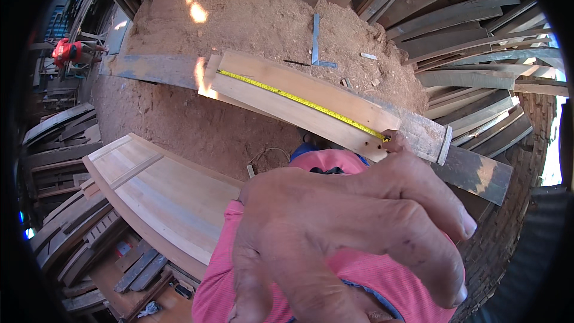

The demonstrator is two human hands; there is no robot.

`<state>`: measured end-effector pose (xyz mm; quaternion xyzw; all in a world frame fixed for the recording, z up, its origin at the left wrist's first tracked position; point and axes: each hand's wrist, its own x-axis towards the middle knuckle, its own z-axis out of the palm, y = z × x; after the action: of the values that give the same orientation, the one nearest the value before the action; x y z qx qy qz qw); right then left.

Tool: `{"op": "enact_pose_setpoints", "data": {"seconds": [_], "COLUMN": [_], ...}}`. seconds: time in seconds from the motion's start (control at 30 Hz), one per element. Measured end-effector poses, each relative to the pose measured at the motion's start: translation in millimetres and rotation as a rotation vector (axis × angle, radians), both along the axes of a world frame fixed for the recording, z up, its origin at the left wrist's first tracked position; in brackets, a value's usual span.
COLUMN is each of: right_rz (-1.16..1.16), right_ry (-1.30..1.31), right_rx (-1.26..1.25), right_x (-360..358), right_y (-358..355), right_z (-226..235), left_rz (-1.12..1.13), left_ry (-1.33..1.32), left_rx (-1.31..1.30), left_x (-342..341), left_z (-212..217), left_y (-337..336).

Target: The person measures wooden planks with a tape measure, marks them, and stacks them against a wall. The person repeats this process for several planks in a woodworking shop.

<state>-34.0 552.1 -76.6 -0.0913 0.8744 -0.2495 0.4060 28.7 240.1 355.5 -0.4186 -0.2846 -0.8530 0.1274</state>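
Observation:
Close to the camera, my left hand (335,215) is raised with its back showing and its fingers spread, holding nothing. It hides much of my lap and right arm. Beyond it, the fingertips of my right hand (397,142) press together at the near right end of a yellow measuring tape (299,101). The extended blade lies lengthwise along a pale wooden board (263,97), its far end near the board's left end. A second pale board (311,88) lies alongside it. Small dark holes show near the right end. The tape's case is not visible.
A metal square (315,39) and a thin dark stick (297,63) rest on sawdust behind the boards. Left stands a pale wooden panel (167,191) with raised edges. A red power tool (67,52) sits far left. Stacked planks (466,30) surround the work area.

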Motion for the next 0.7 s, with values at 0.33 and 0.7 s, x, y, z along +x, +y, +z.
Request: {"op": "enact_pose_setpoints", "data": {"seconds": [0.33,0.7], "right_rz": [0.017,-0.001], "right_ry": [0.056,0.012], "right_rx": [0.007,0.041], "right_x": [4,0], "right_y": [3,-5], "right_z": [-11,3], "left_rz": [0.294,0.302], "left_ry": [-0.398,-1.227], "left_rx": [-0.415,-1.29], "left_x": [-12,82], "left_z": [-110,-363], "left_y": [-65,-87]}}
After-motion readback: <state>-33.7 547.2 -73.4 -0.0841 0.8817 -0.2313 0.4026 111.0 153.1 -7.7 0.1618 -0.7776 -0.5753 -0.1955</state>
